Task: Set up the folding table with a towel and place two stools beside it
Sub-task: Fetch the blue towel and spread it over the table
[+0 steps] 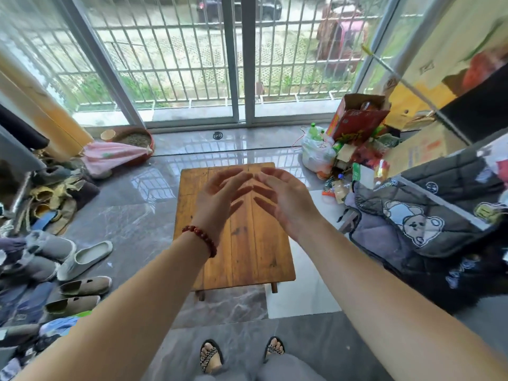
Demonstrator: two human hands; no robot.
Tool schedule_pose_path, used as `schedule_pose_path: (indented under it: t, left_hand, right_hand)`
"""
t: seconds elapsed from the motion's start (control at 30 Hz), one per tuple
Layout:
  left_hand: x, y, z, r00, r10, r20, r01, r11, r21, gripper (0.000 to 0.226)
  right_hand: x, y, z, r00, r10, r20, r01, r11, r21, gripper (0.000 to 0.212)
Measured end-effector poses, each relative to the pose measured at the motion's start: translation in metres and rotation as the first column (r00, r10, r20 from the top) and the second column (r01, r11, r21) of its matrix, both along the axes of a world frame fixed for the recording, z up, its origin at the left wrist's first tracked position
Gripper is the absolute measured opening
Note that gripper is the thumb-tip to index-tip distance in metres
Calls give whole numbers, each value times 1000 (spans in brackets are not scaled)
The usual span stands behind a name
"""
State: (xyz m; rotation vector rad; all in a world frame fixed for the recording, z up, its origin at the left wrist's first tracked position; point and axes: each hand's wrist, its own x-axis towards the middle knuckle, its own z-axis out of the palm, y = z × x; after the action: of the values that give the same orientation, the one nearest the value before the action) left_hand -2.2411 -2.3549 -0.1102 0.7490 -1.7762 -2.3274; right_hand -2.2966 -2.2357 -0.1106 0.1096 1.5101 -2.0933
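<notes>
A low wooden folding table point(247, 259) stands on its legs on the grey tiled floor in front of me, its bare plank top facing up. Above the table's far half I hold both hands out, palms turned toward each other, fingertips almost meeting. My left hand point(217, 199), with a red bead bracelet on the wrist, has its fingers spread and holds nothing. My right hand point(286, 199) is likewise open and empty. A pink cloth point(112, 156) lies draped at the back left by a red basin. I see no stools.
Many shoes and slippers point(79, 259) are piled along the left. On the right lie a grey bear-print quilt point(428, 224), cardboard boxes point(357, 119) and bags of clutter. A barred sliding glass door point(236, 78) closes off the far side. My sandalled feet point(242, 353) stand on open floor.
</notes>
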Motion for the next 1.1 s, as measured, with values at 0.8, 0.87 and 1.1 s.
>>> schedule_pose_path:
  t: [0.8,0.87,1.1]
  left_hand:
    - [24,38,138,968,-11,-251,-49,971,-233,32]
    - [28,39,141,966,-22,-256,-45,966,-254,34]
    - [34,43,153,964,-30,-262,-52,952,-302,36]
  right_hand:
    - [16,59,127,931,6,-364,-27,998,-52,11]
    - [18,60,130,930,3,-369,-26,998,-58,11]
    - [25,66,139,913,25,-406,-45,998,-40,12]
